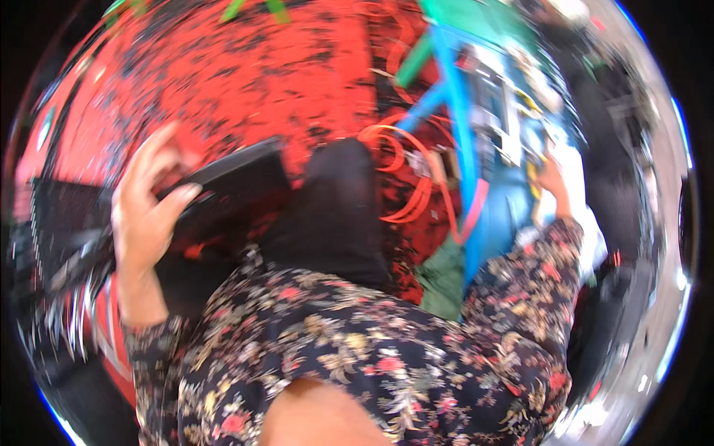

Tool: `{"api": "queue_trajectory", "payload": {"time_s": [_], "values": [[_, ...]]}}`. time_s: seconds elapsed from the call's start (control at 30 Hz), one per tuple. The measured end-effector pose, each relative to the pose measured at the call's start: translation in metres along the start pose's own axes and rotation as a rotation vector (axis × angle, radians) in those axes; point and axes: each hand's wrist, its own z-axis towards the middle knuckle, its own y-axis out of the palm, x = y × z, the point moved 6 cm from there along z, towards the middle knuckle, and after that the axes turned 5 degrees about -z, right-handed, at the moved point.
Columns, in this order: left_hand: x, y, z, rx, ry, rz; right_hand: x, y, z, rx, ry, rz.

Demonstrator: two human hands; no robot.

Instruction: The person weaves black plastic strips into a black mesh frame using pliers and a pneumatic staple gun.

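Observation:
My left hand point(145, 212) is at the left end of a black box-like object point(242, 167) above my lap. The thumb lies over its near edge and the fingers curl beyond it, so the hand appears to grip that end. At the right, my right hand point(552, 182) reaches over a blue table point(507, 212). A yellow strip-like thing point(534, 178) runs beside it, and a white cloth or bag point(576, 178) lies against its outer side. Motion blur hides the right fingers and whatever they may hold.
Orange hose or cable point(405, 212) loops hang beside the blue table's leg point(452, 97). Blurred tools and parts point(494, 97) lie on the table. A green surface point(476, 18) stands beyond. Green cloth point(444, 279) hangs near my right side. The red floor point(282, 74) has dark marks.

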Motion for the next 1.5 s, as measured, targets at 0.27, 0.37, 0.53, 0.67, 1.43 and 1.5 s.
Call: {"api": "queue_trajectory", "payload": {"time_s": [0.27, 0.37, 0.53, 0.67, 1.43, 1.5], "values": [[-0.003, 0.011, -0.006, 0.049, 0.198, -0.209, 0.016, -0.014, 0.009, -0.298, 0.226, 0.045], [-0.002, 0.009, -0.005, 0.007, 0.177, -0.148, 0.079, 0.008, 0.017, -0.128, 0.183, 0.09], [-0.001, 0.013, 0.0, 0.046, 0.106, -0.271, 0.027, -0.03, 0.008, 0.145, 0.268, -0.013], [-0.009, 0.012, 0.001, 0.063, 0.112, -0.183, -0.008, -0.095, 0.036, 0.549, -0.09, 0.36], [0.004, 0.016, -0.005, 0.227, 0.206, 0.083, -0.56, -0.179, -0.141, 0.388, -1.212, 0.048], [0.0, 0.018, -0.005, 0.201, 0.167, -0.039, -0.554, -0.17, -0.141, 0.435, -1.193, 0.087]]}}
